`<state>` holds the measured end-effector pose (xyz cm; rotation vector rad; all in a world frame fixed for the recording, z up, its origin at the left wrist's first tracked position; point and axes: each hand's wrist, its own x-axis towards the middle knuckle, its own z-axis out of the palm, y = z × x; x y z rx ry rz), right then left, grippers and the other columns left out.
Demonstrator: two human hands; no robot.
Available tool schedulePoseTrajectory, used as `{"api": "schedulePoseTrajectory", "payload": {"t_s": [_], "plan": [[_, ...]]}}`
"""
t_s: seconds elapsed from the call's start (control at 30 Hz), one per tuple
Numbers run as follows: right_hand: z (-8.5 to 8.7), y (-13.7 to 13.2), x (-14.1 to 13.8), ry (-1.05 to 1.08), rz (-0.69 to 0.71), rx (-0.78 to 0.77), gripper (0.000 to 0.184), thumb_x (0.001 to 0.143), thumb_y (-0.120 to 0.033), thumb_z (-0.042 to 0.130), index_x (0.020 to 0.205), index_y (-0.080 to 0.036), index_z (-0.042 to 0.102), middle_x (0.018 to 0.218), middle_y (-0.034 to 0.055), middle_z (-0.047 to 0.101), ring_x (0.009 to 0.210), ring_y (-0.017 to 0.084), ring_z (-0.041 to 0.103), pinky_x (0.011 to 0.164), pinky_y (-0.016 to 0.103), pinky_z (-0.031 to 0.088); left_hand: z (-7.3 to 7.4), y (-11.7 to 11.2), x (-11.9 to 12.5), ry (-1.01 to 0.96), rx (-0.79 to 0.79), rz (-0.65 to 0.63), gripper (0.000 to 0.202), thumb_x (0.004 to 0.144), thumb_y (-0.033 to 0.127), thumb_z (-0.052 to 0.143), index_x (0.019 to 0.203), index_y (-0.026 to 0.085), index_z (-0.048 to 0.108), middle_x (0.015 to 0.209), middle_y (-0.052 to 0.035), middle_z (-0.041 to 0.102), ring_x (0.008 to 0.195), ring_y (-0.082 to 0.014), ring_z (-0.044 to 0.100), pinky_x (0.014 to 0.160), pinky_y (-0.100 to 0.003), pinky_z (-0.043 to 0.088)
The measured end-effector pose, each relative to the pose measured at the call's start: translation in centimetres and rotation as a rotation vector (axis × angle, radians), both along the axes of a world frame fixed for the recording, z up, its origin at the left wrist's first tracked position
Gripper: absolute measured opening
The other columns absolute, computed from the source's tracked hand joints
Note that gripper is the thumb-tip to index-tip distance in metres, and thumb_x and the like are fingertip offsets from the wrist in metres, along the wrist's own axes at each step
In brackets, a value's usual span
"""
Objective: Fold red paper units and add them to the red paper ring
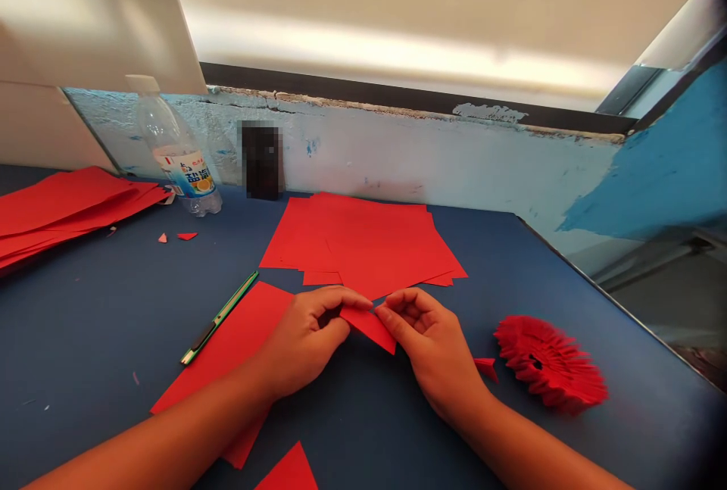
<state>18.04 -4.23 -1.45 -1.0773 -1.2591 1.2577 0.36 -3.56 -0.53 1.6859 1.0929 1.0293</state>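
In the head view, both hands meet at the middle of the table [352, 414], and between them sits the piece [369, 326], a small folded bit of red paper tilted down to the right! The left hand [310, 338] has it pinched, forefinger along the top edge, thumb at the left end. Over on the other side, the right hand [429, 335] brings thumb and forefinger together at the right edge; whether they grip or merely touch, one cannot tell.

Just beyond the fingertips comes the near corner of the stack [369, 236], its sheets fanned out unevenly, so room is tight ahead. The left forearm crosses the sheet [227, 361], with the cutter [220, 319] lying slantwise along its left edge. Nearer the body there's more room: blue surface spreads between the forearms, down to a red corner [291, 469] at the bottom of the view.

Out right, a scrap [486, 369] peeps from behind the right wrist, the rosette [550, 365] lies just past it, and a blue strip runs from there to the table's slanting right edge. Far left, the pile [68, 210] reaches towards the bottle [179, 153], which leans near the wall [363, 157].
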Motion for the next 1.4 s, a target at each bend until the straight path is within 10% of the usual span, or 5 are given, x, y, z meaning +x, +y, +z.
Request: {"api": "schedulePoseTrajectory", "payload": {"t_s": [0.3,1.4], "plan": [[0.22,-0.79,-0.30,-0.179,-0.064,0.133,0.015,0.085,-0.034,0.064,0.083,-0.020,0.061,0.081,0.0037,0.065,0.077,0.019,0.061,0.068,0.027,0.048,-0.07,0.07,0.22,-0.125,-0.210,0.001,0.036,0.080,0.032,0.060,0.112,0.017,0.057,0.066,0.0017,0.060,0.058,-0.0135,0.061,0.058,-0.025,0.047],[0.01,-0.23,0.24,0.081,0.029,-0.050,0.041,0.076,-0.026,0.073,0.103,-0.021,0.043,0.074,-0.0017,0.063,0.064,0.011,0.055,0.057,0.020,0.042,0.35,0.67,-0.17,-0.124,-0.214,0.018,0.017,0.079,0.031,0.062,0.080,0.014,0.065,0.069,-0.0002,0.064,0.059,-0.0109,0.060,0.060,-0.022,0.046]]}}
